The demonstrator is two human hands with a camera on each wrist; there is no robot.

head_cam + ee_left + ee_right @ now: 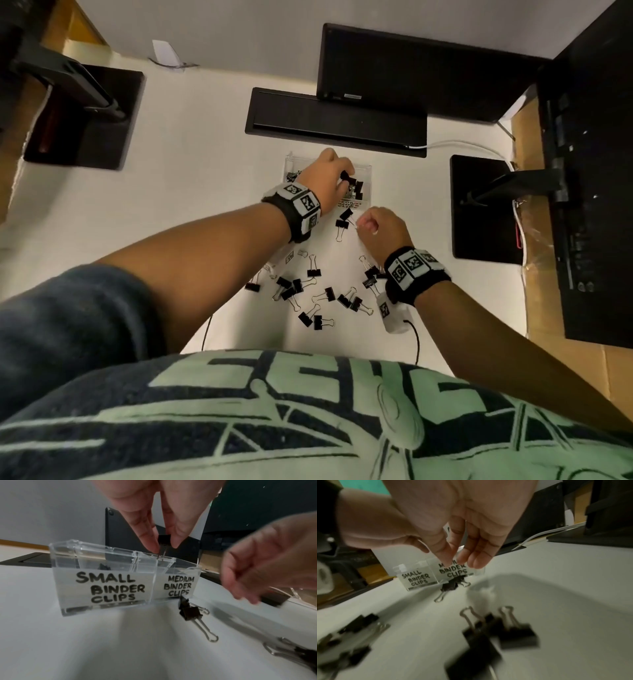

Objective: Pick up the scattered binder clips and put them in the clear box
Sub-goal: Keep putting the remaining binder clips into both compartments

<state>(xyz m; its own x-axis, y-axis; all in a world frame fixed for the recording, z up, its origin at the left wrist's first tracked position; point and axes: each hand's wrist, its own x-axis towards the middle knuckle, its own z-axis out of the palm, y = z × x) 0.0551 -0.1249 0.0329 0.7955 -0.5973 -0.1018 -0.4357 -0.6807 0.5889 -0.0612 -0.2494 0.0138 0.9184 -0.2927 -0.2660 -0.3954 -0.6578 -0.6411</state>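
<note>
A clear box (pixel 363 168) (pixel 68 555) (pixel 418 577) with two compartments, labelled SMALL and MEDIUM BINDER CLIPS, stands at the middle of the white table. My left hand (pixel 344 179) (pixel 164 547) pinches a black binder clip (pixel 346 176) (pixel 164 539) over the medium compartment, wire handles pointing down at the rim. Several clips lie inside the box. My right hand (pixel 368 224) (pixel 453 561) (pixel 257 574) hovers just in front of the box, fingers loosely bent and holding nothing. Two clips (pixel 344 219) (pixel 190 613) (pixel 449 586) lie at the box's front. Several more scattered clips (pixel 329 294) lie nearer me.
A long black bar (pixel 335 121) and a dark tablet (pixel 411 72) stand behind the box. Black stand bases sit at left (pixel 85 137) and right (pixel 483 209). A white cable (pixel 459 144) runs at the back right. A small white device (pixel 394 317) hangs below my right wrist.
</note>
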